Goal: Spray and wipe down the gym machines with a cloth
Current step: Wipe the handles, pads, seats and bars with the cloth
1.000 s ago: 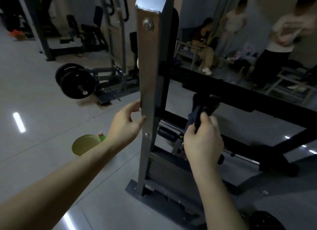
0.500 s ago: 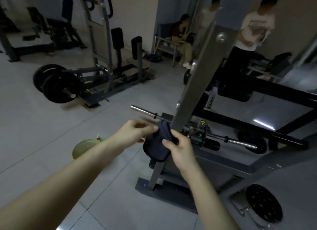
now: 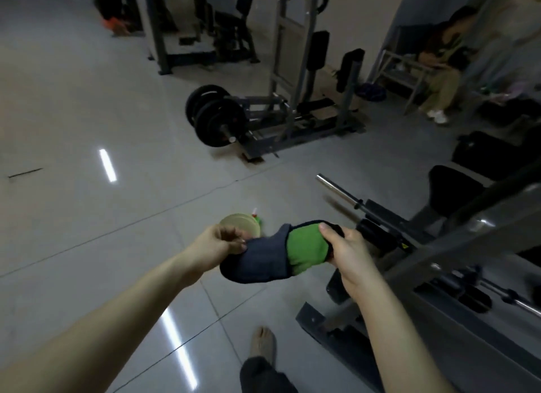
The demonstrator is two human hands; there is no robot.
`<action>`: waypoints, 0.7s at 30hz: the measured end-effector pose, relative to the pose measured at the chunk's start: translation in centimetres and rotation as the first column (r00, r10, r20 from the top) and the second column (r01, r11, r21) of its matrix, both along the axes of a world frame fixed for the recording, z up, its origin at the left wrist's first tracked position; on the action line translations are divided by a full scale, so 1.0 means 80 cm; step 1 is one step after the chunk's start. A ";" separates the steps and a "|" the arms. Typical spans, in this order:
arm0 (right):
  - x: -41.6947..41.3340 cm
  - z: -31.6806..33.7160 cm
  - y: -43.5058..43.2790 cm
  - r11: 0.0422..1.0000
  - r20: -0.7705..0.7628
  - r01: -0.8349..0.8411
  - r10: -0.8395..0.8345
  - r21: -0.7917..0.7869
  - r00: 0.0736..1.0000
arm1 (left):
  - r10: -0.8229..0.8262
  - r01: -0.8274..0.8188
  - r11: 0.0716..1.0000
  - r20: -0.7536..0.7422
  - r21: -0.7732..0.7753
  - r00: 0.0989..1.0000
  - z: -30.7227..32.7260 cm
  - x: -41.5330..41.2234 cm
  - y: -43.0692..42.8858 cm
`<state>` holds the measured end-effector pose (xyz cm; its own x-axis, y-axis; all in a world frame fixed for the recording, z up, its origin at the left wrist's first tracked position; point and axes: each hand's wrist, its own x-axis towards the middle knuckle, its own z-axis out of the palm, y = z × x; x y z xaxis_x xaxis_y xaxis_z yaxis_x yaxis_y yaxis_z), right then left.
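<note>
1. Dark-blue cloth with a green inner face (image 3: 259, 263) hangs stretched between both hands, near centre.
2. Left hand (image 3: 218, 243) pinches its left edge.
3. Right hand (image 3: 349, 253) grips its right end, fingers curled.
4. Grey steel gym machine frame (image 3: 456, 233) stands just right.

The green item (image 3: 257, 218) beside the yellowish disc (image 3: 237, 225) is too small to identify.

Cloth (image 3: 263, 263) is dark navy outside and plain bright green on the opened inner side. Round dish (image 3: 234, 224) is olive-yellow, the bottle (image 3: 257, 217) behind it green with a white-red tip. Weight plates (image 3: 216, 120) are black, machine frame (image 3: 468, 228) mid-grey, bar (image 3: 336, 190) shiny silver, floor (image 3: 87, 99) pale grey glossy tiles.
</note>
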<state>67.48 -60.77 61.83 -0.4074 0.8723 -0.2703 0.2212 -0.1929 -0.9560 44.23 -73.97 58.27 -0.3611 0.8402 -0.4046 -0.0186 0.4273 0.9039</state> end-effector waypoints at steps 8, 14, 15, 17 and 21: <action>-0.165 -0.031 0.083 0.907 0.012 -0.418 0.418 0.041 0.908 | -0.083 0.073 0.994 -0.130 -0.077 0.988 -0.038 -0.113 0.052; -0.268 -0.068 0.173 0.850 0.155 -0.526 0.522 -0.019 0.839 | -0.176 0.178 0.983 -0.068 0.035 0.982 -0.063 -0.162 0.175; -0.277 -0.074 0.192 0.862 0.159 -0.506 0.504 -0.033 0.849 | -0.122 0.124 0.991 -0.052 0.042 0.991 -0.074 -0.171 0.188; -0.285 -0.087 0.225 0.859 0.161 -0.496 0.511 -0.128 0.844 | 0.007 -0.005 0.999 -0.024 0.052 1.000 -0.091 -0.189 0.206; -0.290 -0.121 0.264 0.814 0.402 -0.559 0.570 -0.157 0.717 | 0.082 -0.082 0.996 -0.022 0.022 0.996 -0.123 -0.227 0.232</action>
<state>44.25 -39.67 52.11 -0.6672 0.5086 -0.5442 0.6645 0.0761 -0.7434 26.10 -55.38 48.42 -0.4380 0.8158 -0.3777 -0.0321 0.4057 0.9135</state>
